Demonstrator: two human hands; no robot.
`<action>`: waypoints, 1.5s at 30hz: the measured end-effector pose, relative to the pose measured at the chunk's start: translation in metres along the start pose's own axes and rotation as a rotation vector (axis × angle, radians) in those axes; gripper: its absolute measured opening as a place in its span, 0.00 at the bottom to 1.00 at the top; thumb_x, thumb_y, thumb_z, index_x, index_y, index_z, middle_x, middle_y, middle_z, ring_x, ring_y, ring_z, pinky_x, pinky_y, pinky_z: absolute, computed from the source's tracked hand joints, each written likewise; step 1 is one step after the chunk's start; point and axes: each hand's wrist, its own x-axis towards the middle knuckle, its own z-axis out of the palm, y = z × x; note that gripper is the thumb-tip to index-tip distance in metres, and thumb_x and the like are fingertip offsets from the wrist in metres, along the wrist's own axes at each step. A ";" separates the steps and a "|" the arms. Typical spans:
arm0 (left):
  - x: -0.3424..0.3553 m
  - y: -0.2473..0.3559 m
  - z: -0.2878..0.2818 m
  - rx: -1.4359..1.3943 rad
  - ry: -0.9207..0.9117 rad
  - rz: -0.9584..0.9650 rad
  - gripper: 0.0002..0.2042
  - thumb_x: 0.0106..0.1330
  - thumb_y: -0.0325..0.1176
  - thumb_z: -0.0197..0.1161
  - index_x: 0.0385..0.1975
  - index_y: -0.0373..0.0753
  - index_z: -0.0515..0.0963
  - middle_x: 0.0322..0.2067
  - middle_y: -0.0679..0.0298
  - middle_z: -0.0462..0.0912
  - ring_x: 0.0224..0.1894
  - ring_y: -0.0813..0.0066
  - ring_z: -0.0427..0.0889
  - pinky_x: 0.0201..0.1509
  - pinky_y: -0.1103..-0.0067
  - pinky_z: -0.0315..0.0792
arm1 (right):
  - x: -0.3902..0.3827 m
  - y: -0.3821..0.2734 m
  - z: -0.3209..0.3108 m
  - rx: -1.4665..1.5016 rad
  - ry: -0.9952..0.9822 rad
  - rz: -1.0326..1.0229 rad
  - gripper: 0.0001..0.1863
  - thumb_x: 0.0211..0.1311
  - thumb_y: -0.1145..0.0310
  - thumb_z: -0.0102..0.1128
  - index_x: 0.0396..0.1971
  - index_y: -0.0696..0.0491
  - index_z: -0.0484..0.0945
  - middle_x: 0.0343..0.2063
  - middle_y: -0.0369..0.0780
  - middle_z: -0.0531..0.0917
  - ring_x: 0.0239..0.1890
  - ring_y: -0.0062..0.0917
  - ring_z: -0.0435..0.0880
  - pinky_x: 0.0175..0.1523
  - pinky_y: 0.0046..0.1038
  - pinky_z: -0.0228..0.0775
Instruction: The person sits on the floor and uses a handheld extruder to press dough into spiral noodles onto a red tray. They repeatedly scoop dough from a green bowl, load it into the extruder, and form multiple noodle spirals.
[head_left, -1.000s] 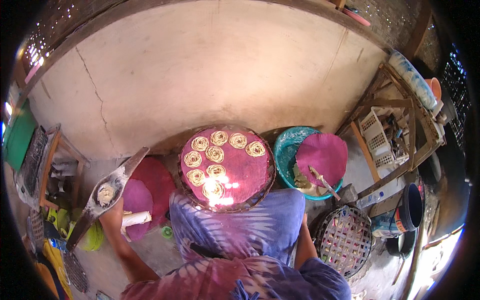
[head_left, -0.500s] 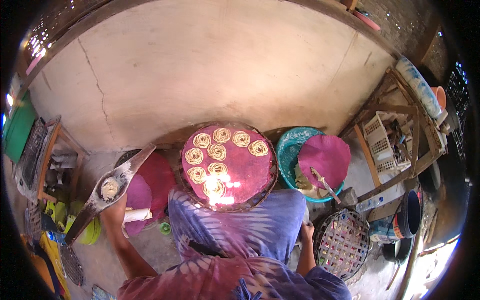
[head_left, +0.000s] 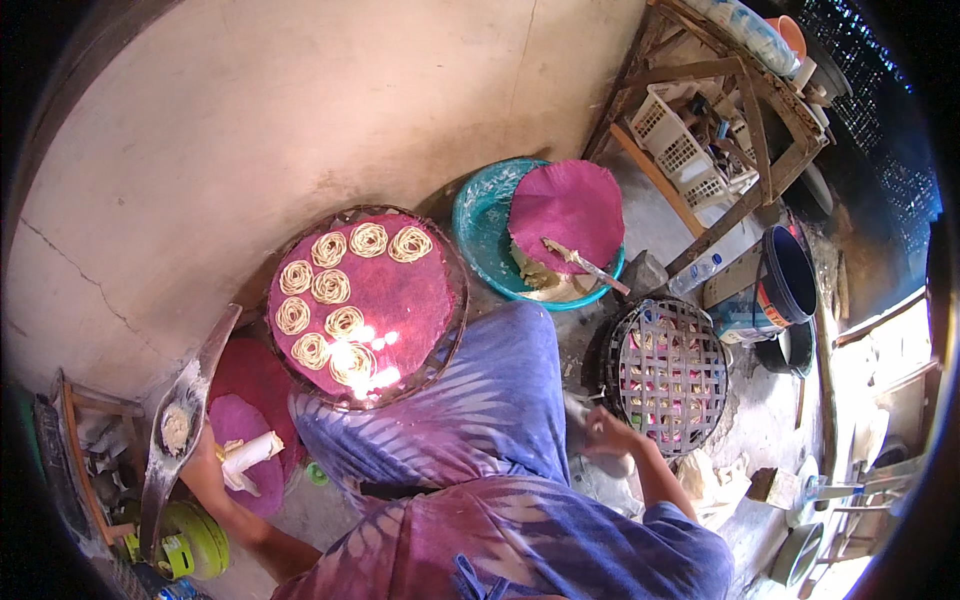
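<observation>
My left hand is partly hidden behind a long wooden press, its fingers out of sight. It seems closed around the press, which is tilted, with pale dough in its middle hollow. Right beside that hand, a white tube with dough at one end lies over a purple round sheet. Beyond my knees, a round woven tray bears a purple sheet with several coiled noodle-like nests. My right hand hovers beside my right leg, fingers loosely apart, nothing visible in it.
A teal basin holds dough, a knife and a purple round sheet. A lattice-woven basket sits right of my leg, near buckets and a plastic bottle. A wall rises ahead; green gas cylinder at left.
My view has turned to the right, so the tray and basin appear further left. My right hand has come up from beside my leg, toward the woven basket. The left still stays at the press.
</observation>
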 end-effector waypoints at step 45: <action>-0.014 0.046 0.081 -0.095 -0.103 -0.102 0.18 0.63 0.32 0.56 0.50 0.28 0.70 0.48 0.56 0.77 0.47 0.64 0.74 0.53 0.71 0.65 | -0.075 0.010 0.022 0.176 -0.409 0.760 0.31 0.51 0.63 0.71 0.54 0.53 0.67 0.40 0.49 0.81 0.41 0.40 0.82 0.41 0.41 0.79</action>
